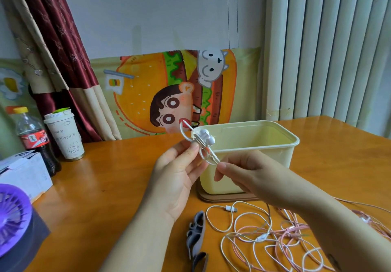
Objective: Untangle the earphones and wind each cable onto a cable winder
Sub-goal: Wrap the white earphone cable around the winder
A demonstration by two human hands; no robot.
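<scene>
Both hands hold a small coil of white earphones up in front of a cream tub.

At the table's left edge sit a purple fan, a white box, a cola bottle and a paper cup. The left hand is raised, thumb and fingertips closed on the white earphones, whose buds sit at the top of the looped cable. The right hand pinches the lower end of the same loops between thumb and forefinger, its other fingers curled under. Behind the hands stands the cream tub. On the table below, two grey cable winders lie just left of a loose tangle of white and pink cables, partly hidden by the right forearm.
</scene>
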